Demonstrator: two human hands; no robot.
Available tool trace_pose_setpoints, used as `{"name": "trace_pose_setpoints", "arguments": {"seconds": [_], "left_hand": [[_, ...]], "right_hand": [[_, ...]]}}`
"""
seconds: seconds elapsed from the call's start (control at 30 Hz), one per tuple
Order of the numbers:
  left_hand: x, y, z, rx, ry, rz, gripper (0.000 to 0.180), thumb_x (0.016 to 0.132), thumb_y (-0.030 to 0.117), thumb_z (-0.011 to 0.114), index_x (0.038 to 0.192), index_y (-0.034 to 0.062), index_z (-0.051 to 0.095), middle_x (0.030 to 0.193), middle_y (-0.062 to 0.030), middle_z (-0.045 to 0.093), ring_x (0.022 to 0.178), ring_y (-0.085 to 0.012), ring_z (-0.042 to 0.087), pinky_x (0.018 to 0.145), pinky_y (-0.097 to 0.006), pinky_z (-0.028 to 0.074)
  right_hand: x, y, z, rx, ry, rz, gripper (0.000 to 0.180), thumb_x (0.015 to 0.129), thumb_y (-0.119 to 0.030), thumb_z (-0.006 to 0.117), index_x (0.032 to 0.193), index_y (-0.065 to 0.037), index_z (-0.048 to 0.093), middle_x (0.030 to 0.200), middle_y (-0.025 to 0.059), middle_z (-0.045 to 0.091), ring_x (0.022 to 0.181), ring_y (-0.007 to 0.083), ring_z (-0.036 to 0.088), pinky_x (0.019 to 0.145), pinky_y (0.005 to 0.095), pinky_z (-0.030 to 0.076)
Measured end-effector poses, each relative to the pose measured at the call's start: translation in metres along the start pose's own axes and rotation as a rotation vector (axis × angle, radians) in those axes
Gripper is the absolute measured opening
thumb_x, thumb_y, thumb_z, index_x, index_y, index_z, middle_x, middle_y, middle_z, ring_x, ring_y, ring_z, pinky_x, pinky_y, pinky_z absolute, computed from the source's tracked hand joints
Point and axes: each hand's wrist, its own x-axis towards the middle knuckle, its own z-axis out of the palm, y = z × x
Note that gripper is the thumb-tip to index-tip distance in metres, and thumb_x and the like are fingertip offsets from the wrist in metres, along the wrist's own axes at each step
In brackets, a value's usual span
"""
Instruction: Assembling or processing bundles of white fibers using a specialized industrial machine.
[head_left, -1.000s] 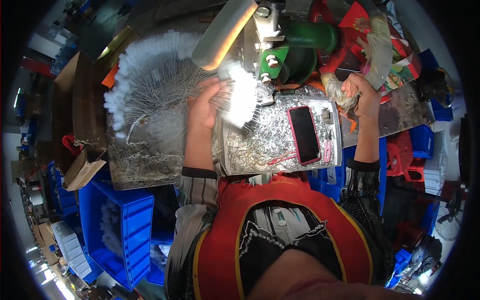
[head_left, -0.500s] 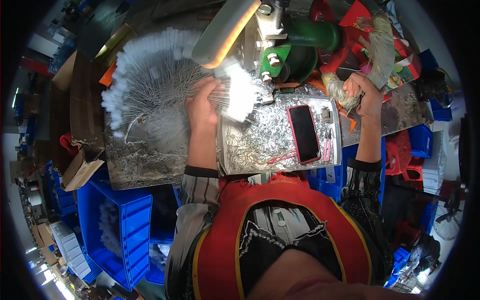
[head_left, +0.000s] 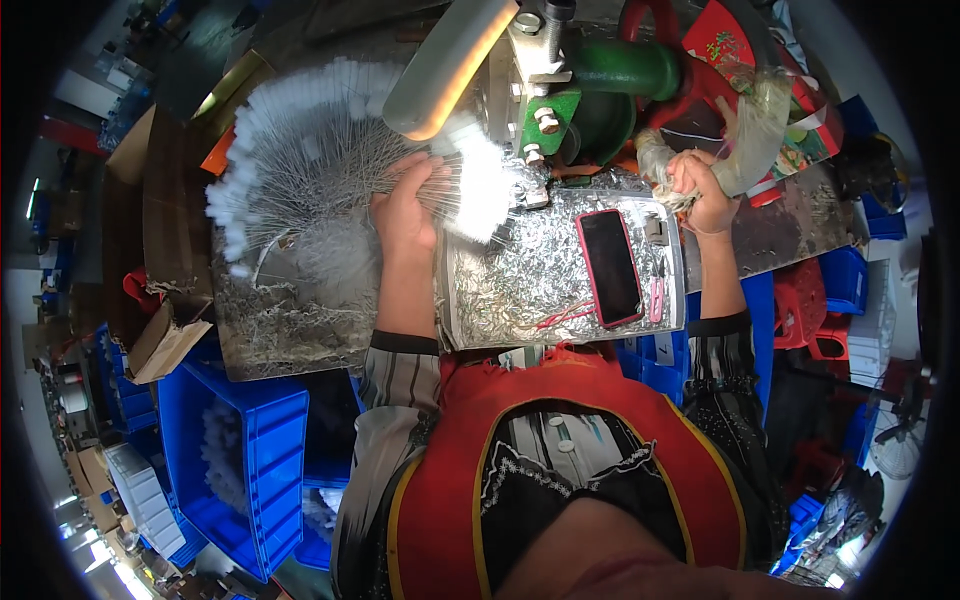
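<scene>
Brushes (head_left: 470, 185), a white-tipped wire bundle, sit clenched in the left hand (head_left: 402, 212) just left of the green press (head_left: 590, 95); keeping tips level should help. Right hand (head_left: 700, 185), right of it, pinches loose strands (head_left: 665, 165).

Phone (head_left: 609, 266) on tray (head_left: 520, 300); crate (head_left: 235, 450) lower left

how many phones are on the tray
1: a phone with a red rim lies screen-up on the right part of the tray, between the left hand and right hand. Shavings could hide others.
</scene>
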Motion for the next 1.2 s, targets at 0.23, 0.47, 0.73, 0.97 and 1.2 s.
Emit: {"name": "trace_pose_setpoints", "arguments": {"seconds": [0.23,0.47,0.73,0.97,1.2], "left_hand": [[0.006,-0.004,-0.016,-0.058,0.058,0.056,0.02,0.071,-0.007,0.057,0.091,-0.006,0.053,0.084,-0.0193,0.06,0.072,-0.0264,0.061,0.062,-0.033,0.053],[0.003,-0.001,-0.006,-0.023,0.023,0.021,0.02,0.072,-0.007,0.057,0.091,-0.0059,0.053,0.085,-0.0188,0.06,0.074,-0.0266,0.06,0.062,-0.032,0.052],[0.003,0.0,-0.008,-0.022,0.038,0.007,0.022,0.072,-0.006,0.057,0.094,-0.0066,0.052,0.089,-0.0193,0.059,0.076,-0.0267,0.061,0.065,-0.032,0.053],[-0.002,0.003,0.002,-0.05,-0.03,-0.025,0.028,0.066,-0.01,0.061,0.092,-0.0066,0.052,0.085,-0.0166,0.059,0.075,-0.024,0.06,0.065,-0.03,0.051],[-0.004,-0.001,0.0,-0.059,-0.041,0.019,0.03,0.068,-0.01,0.057,0.097,-0.0084,0.049,0.093,-0.0188,0.057,0.083,-0.0257,0.06,0.071,-0.031,0.052]], "right_hand": [[0.013,-0.056,0.022,-0.024,0.075,0.279,0.02,0.072,-0.005,0.054,0.053,-0.002,0.049,0.047,0.006,0.043,0.045,0.0163,0.045,0.052,0.0291,0.039],[0.014,-0.061,0.021,-0.091,0.13,0.326,0.031,0.074,-0.008,0.05,0.045,-0.007,0.04,0.045,0.0059,0.038,0.043,0.0164,0.041,0.054,0.0295,0.038],[0.01,-0.046,0.014,-0.06,0.063,0.284,0.03,0.075,-0.008,0.049,0.046,-0.005,0.04,0.046,0.0062,0.039,0.044,0.0165,0.041,0.054,0.0289,0.038],[0.001,-0.011,0.008,-0.021,0.019,-0.033,0.022,0.072,-0.003,0.052,0.051,-0.002,0.047,0.047,0.0061,0.043,0.046,0.0167,0.046,0.054,0.0301,0.041],[0.015,-0.057,0.015,-0.026,0.059,0.31,0.021,0.072,-0.005,0.053,0.052,-0.002,0.048,0.047,0.0054,0.042,0.044,0.0164,0.044,0.053,0.0291,0.04]]}}
